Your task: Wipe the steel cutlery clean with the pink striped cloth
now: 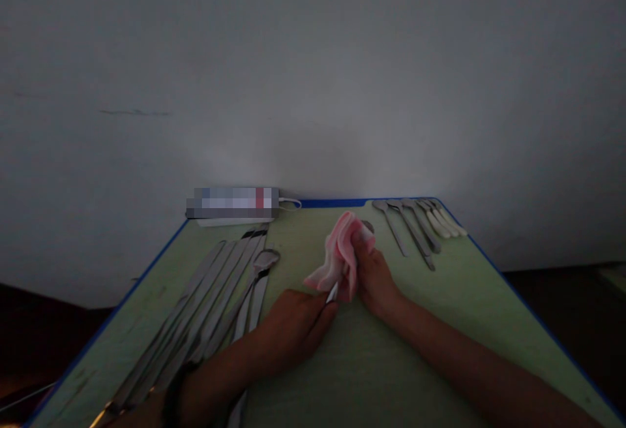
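Note:
My left hand (300, 320) is closed round the handle of a metal spoon (332, 293), just left of the table's middle line. Its rounded end shows past the cloth; the stretch between is covered. A pink and white cloth (337, 255) is bunched in my right hand (374, 275), whose fingers press it around the spoon. Beside my left forearm lie several long metal utensils (195, 310) in a slanting row, partly hidden by the arm. One with a rounded head (267, 258) rests at the right of that row.
Several clean-looking metal spoons (415, 226) lie at the back right, next to small utensils with white handles (437, 222). A blurred-out box-like object (235, 204) with a white cable (292, 202) stands at the back left. The pale green table (440, 304) has a blue edge and meets a wall (313, 89).

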A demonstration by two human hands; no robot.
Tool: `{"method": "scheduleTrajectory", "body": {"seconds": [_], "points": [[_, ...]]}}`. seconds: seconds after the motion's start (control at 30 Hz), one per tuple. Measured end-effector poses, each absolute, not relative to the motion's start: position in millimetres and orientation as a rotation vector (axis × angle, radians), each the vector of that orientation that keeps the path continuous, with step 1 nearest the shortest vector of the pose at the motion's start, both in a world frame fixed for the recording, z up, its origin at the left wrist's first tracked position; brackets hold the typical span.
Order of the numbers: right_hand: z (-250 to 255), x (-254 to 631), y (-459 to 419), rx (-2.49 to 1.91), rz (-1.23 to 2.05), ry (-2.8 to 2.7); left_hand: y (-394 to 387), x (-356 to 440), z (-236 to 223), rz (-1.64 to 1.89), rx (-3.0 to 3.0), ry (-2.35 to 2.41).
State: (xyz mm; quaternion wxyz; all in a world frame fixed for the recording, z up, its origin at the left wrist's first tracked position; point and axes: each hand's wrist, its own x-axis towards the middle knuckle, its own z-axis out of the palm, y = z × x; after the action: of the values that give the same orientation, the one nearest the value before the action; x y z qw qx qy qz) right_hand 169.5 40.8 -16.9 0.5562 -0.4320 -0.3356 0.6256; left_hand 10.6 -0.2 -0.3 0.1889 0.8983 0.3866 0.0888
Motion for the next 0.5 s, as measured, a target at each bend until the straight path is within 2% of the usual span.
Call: {"method": "scheduleTrajectory", "body": {"seconds": [0.23,0.5], "points": [[-25.9,169.7,45.4,-0.936,1.48,-0.948,1.1,11.6,-0.7,0.269,2.537,1.104],[-29.1,178.0,57.4,-1.004,1.214,-1.013,1.2,12.7,-2.3,0.147,2.631,1.107]]}}
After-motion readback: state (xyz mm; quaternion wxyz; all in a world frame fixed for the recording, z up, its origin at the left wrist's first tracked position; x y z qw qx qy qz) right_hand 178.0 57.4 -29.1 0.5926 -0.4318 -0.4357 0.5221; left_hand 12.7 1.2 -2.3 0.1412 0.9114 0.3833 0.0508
